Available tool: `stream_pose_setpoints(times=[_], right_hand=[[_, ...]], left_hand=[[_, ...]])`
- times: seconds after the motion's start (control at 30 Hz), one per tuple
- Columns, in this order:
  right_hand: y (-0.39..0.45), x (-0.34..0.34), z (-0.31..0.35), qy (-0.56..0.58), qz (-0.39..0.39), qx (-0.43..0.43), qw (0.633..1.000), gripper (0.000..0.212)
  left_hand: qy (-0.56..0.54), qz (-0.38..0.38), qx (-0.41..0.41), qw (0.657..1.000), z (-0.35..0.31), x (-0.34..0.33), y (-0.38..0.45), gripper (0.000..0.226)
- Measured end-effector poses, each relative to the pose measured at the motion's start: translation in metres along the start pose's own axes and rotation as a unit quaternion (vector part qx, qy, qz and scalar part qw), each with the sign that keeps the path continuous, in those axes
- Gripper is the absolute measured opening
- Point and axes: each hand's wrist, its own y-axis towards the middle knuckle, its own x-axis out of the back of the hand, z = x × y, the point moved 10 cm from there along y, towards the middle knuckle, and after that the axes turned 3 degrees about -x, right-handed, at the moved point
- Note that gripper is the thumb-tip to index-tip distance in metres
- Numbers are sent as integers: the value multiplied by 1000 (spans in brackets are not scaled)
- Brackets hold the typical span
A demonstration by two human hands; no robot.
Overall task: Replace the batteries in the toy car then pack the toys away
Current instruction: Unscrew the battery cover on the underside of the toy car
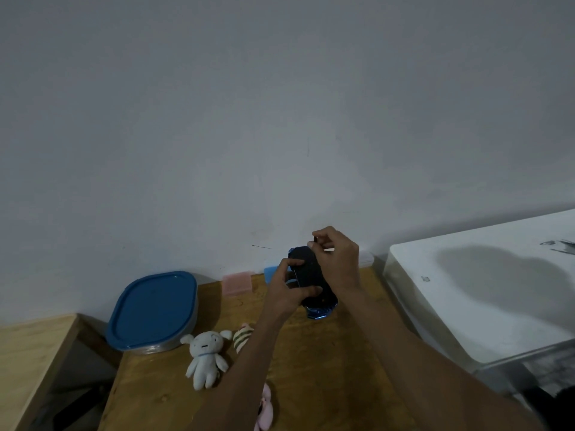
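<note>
A toy car with a dark underside and a shiny blue body is held upside down above the wooden table. My left hand grips the car's left side. Over the car's far end, my right hand pinches a small dark thin thing between thumb and fingers; what it is cannot be told. A white plush doll lies on the table, with a striped plush beside it. A pink plush shows partly under my left forearm.
A container with a blue lid stands at the table's back left. A pink box and a blue box sit against the wall. A white cabinet top lies to the right, a lower wooden surface to the left.
</note>
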Motion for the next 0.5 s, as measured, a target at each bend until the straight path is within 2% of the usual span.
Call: stream_pose_setpoints(times=[0.5], right_hand=[[-2, 0, -8, -15, 8, 4, 1000, 23]], left_hand=[[4, -7, 7, 1000, 6, -1, 2, 60]])
